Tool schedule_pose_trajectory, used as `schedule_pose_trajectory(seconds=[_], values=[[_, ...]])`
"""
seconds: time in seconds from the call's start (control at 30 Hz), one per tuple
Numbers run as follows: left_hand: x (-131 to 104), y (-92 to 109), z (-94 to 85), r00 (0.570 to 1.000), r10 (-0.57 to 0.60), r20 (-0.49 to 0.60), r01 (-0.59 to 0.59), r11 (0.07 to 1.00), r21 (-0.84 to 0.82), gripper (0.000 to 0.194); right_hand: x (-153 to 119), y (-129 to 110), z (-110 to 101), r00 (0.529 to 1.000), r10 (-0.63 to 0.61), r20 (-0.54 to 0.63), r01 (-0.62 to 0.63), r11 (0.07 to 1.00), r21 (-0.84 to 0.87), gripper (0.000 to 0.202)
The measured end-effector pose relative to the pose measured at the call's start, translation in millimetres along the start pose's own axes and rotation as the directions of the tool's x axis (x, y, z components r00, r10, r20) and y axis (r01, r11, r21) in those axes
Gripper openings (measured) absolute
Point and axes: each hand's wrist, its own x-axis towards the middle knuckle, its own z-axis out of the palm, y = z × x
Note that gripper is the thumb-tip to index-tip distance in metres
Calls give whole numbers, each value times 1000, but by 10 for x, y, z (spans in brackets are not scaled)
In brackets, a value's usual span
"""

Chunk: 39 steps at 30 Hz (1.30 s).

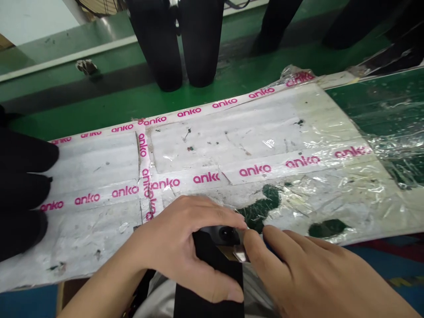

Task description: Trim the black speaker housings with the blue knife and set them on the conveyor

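My left hand (188, 247) curls round a long black piece (208, 274) at the table's near edge, its thumb lying across the front. At that piece's upper end a dark round part (227, 232) and a small shiny metal part (240, 253) show. My right hand (291, 265) is closed beside it, thumb and forefinger at the metal part. What lies inside the right fingers is mostly hidden. The fingertips of both hands nearly meet there.
Clear film and white tape printed "anko" cover the worn white table top (232, 141). Several black rounded pieces (202, 44) lie on the green surface (109, 97) beyond, others (23, 190) at left. A crumpled scrap (86, 66) sits at the back.
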Motion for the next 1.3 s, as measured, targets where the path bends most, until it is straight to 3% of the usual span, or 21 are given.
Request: schedule_pose_trajectory(seconds=[0.2, 0.5, 0.63, 0.8, 0.9, 1.1, 1.3], values=[[-13, 9, 19, 999, -35, -16, 36, 999, 41, 68, 48, 54, 63, 999, 32, -35, -28, 993, 112, 53], [65, 134, 19, 988, -152, -25, 154, 984, 87, 50, 121, 83, -39, 974, -33, 224, -16, 977, 211, 55], [31, 84, -27, 986, -165, 21, 165, 986, -10, 45, 183, 111, -60, 989, -5, 146, -18, 987, 160, 56], [-94, -29, -92, 996, -88, -2, 87, 992, -90, 65, 53, 150, -218, 1000, 10, 7, -11, 990, 142, 30], [-127, -69, -105, 996, -82, 24, 84, 988, -126, 70, -20, 100, -213, 996, 50, -72, -42, 993, 112, 29], [-131, -94, -108, 998, -63, 19, 65, 986, -153, 78, 2, -45, 17, 996, 15, -85, -6, 995, 98, 30], [-121, -97, -116, 996, -81, 23, 84, 983, -166, 81, 24, -54, 59, 997, 46, -69, -35, 988, 153, 39]])
